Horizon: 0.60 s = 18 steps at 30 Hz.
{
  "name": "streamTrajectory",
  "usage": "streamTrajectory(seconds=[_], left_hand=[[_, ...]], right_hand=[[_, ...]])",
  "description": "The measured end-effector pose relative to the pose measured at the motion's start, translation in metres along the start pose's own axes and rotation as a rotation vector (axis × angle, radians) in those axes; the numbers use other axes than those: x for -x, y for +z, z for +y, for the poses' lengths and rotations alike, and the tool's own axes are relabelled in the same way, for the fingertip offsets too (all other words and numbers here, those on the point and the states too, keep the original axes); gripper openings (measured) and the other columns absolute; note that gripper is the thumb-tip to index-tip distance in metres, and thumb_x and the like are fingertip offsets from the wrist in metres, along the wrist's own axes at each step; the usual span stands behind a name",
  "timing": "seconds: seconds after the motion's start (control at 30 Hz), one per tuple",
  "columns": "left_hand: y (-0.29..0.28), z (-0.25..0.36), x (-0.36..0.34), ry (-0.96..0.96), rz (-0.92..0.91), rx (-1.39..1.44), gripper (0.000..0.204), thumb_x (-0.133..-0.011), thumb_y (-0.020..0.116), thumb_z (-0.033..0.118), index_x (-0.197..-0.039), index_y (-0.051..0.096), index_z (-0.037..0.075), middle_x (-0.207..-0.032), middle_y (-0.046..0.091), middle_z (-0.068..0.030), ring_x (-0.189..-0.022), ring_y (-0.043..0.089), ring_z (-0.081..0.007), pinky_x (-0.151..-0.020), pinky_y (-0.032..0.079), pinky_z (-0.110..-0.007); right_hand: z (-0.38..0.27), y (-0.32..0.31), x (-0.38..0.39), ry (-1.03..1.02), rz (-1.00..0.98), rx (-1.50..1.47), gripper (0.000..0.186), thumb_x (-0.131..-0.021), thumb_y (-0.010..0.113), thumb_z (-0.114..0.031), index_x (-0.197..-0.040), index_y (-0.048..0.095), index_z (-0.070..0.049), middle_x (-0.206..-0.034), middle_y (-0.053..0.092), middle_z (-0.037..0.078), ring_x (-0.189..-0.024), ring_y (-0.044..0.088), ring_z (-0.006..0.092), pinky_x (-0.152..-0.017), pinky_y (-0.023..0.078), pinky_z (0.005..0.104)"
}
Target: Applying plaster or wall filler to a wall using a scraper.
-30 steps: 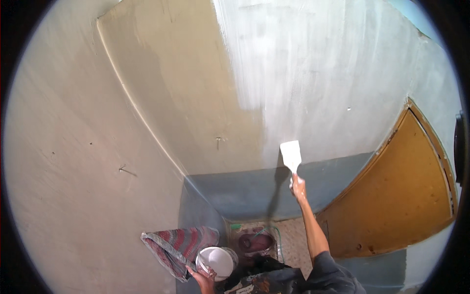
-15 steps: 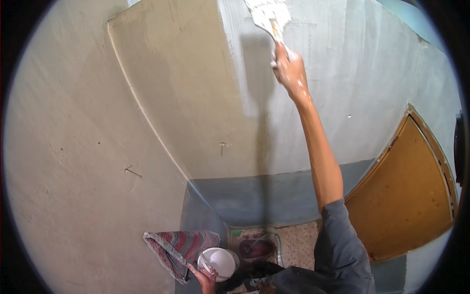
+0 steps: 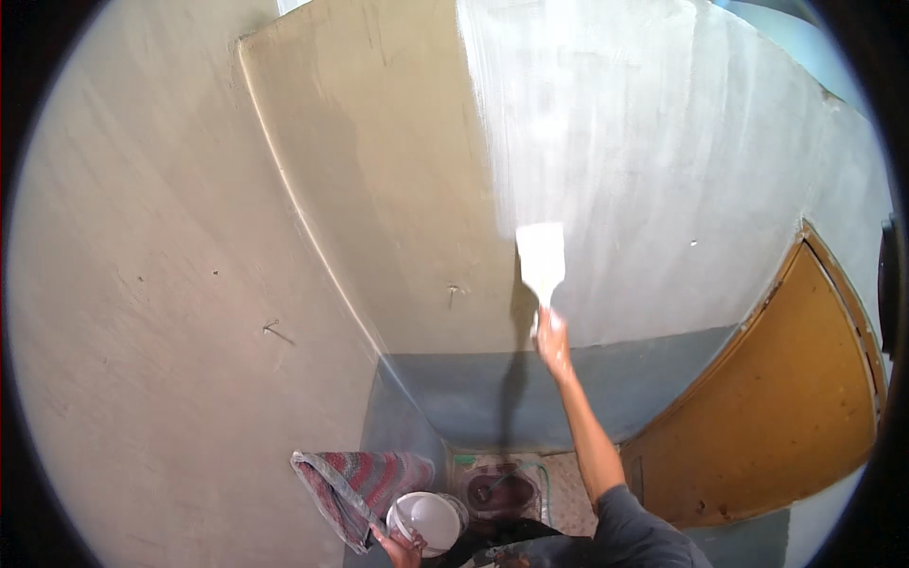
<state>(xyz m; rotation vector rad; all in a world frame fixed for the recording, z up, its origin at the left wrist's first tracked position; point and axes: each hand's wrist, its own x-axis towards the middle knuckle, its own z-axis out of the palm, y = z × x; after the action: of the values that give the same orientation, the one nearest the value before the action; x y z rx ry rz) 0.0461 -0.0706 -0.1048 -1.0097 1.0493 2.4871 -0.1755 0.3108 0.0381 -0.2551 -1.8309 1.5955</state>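
My right hand (image 3: 553, 343), flecked with white, is closed around the handle of a wide paintbrush (image 3: 542, 257). White paint coats the brush, which points up against the far wall. Right of and above it, the wall carries streaky white paint (image 3: 625, 142); to the left, a bare beige stretch (image 3: 407, 180) meets it along a near-vertical edge. Down at the lower middle, my left hand (image 3: 401, 549) grips the side of a white bucket (image 3: 437, 523). Some white paint shows inside the bucket, though its depth is hard to tell.
A striped red and grey cloth (image 3: 383, 483) hangs by the bucket. Nails (image 3: 454, 290) stick out of the walls. A dark reddish squat toilet (image 3: 502, 490) is set in the floor, with a green hose (image 3: 545, 488) beside it. An orange-brown door (image 3: 767, 398) stands at right.
My right hand has swept the brush down the wall, from the top edge to mid-height. Fresh white paint now covers more along the border with the beige. The left hand stays at the bucket.
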Motion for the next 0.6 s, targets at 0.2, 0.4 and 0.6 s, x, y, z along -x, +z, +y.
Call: streamTrajectory(seconds=[0.2,0.4,0.6], left_hand=[[-0.038,-0.006,-0.016,0.036,0.062,-0.055,0.083,-0.064,0.032,0.073,-0.122,0.031,0.013,-0.111,0.04,-0.0066,-0.088,0.041,-0.0269,-0.063,0.035,-0.038],[-0.041,-0.008,-0.026,0.045,0.065,-0.038,0.084,-0.066,0.03,0.072,-0.127,0.024,0.014,-0.121,0.033,-0.0058,-0.096,0.039,-0.0276,-0.068,0.036,-0.043],[-0.009,0.001,0.0,-0.013,-0.115,0.034,0.076,-0.062,0.027,0.077,-0.096,0.044,0.011,-0.054,0.038,-0.0043,-0.044,0.035,-0.0168,-0.039,0.026,-0.027]], right_hand=[[0.091,-0.035,0.1,0.258,-0.095,0.354,0.039,-0.086,0.039,-0.028,-0.058,0.047,-0.002,-0.044,0.042,0.001,-0.039,0.039,0.0092,-0.039,0.032,0.0283],[-0.061,-0.029,0.045,0.163,-0.137,-0.013,0.036,-0.087,0.039,-0.027,-0.059,0.044,-0.006,-0.045,0.038,-0.002,-0.041,0.036,0.0061,-0.039,0.031,0.024],[-0.288,0.001,-0.094,-0.381,-0.094,-0.241,0.031,-0.087,0.039,-0.027,-0.065,0.047,-0.007,-0.047,0.042,-0.002,-0.037,0.036,0.0051,-0.033,0.027,0.0205]])
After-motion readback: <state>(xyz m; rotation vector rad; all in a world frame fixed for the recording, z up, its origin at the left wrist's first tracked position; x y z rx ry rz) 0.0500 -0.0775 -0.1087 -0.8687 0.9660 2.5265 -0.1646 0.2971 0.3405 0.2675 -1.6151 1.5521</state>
